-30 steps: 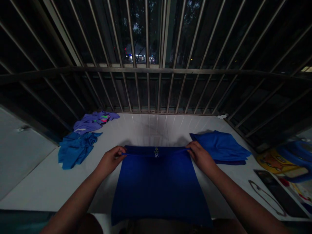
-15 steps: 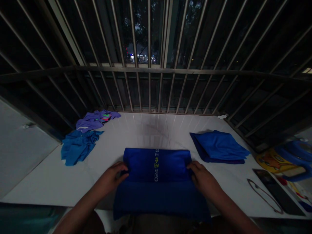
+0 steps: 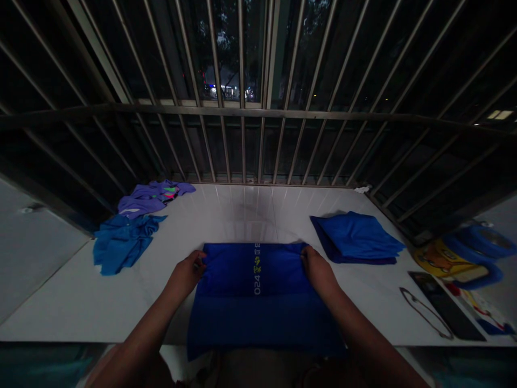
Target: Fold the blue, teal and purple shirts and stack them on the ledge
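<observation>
A folded blue garment (image 3: 278, 269) lies on the white ledge, with a vertical line of white and yellow-green lettering in its middle. Its lower part hangs over the front edge. My left hand (image 3: 189, 274) has its fingers closed on the garment's left side, close to the top corner. At the upper right corner, my right hand (image 3: 317, 267) pinches the cloth between thumb and fingers. The fingertips of both hands are partly hidden by dim light and fabric.
Folded blue cloth (image 3: 359, 237) lies to the right. Crumpled purple (image 3: 151, 198) and lighter blue clothes (image 3: 125, 242) sit at the left. A dark flat device (image 3: 446, 306), a thin cord loop (image 3: 424, 312) and a yellow-blue container (image 3: 456, 253) are at the right. Metal bars (image 3: 242, 113) close off the back.
Both hands have moved up along the garment's sides toward its top corners. The cloth's upper edge has stretched flatter. The whole view has shifted slightly.
</observation>
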Motion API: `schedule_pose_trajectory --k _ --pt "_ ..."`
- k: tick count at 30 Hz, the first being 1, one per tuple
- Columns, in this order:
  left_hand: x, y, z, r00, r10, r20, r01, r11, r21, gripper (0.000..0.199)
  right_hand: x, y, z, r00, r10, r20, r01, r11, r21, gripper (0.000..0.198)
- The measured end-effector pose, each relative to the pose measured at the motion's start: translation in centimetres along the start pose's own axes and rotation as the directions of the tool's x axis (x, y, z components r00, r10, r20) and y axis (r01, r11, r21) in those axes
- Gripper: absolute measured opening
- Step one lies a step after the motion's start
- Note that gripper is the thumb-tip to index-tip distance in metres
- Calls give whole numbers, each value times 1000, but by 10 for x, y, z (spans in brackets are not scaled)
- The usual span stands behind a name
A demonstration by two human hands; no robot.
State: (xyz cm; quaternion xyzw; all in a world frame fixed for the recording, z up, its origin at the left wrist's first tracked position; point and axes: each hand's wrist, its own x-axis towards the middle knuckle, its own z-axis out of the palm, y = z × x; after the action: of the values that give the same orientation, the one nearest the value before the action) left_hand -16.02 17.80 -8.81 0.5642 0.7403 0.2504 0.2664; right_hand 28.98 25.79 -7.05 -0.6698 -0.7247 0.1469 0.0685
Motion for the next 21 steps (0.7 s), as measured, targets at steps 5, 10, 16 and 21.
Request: schedule_pose_trajectory --k 5,10,16,21 --pt "-36 9 4 985 144 -96 -144 990 7 26 -3 7 -14 986 -50 -157 35 995 -99 25" --pt "-75 -16 22 933 346 -101 -331 933 142 43 -35 27 -2 904 -421 -74 407 901 -149 38" --pt "-85 -62 34 877 476 -64 -434 843 317 62 -48 73 17 812 -583 -5 557 779 -289 28" --pt "-86 -53 29 885 463 -38 -413 822 392 49 -45 83 17 783 -615 -91 585 778 -231 33"
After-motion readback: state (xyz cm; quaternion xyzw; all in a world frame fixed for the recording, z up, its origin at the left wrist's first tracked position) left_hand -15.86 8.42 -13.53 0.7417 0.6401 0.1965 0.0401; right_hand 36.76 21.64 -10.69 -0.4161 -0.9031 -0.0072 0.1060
